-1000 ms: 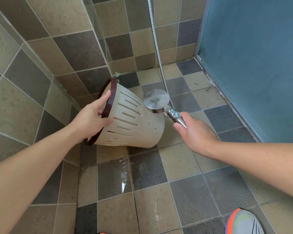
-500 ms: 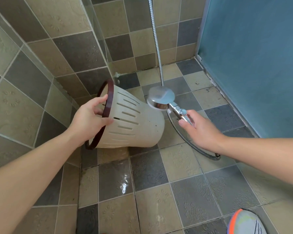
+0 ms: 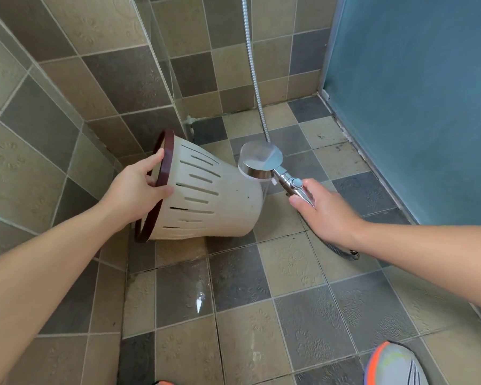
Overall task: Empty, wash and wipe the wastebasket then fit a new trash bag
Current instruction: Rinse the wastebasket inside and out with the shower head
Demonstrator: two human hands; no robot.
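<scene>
A cream slotted wastebasket [image 3: 220, 201] with a dark brown rim is tipped on its side over the shower floor, base pointing right. My left hand [image 3: 135, 191] grips its rim, thumb outside and fingers inside. My right hand [image 3: 324, 211] holds the chrome handle of a shower head [image 3: 260, 159], which hovers just above the basket's base, face turned down toward the basket. The basket's inside is hidden from me.
A metal hose [image 3: 254, 70] runs up the tiled back wall and loops on the floor behind my right wrist. A frosted blue glass door [image 3: 417, 101] closes the right side. The floor tiles [image 3: 233, 287] are wet. A grey-orange shoe [image 3: 395, 366] shows at bottom right.
The shower head turned from facing up toward me to facing down over the basket's base and drifted slightly right. My left hand kept its hold on the tipped basket.
</scene>
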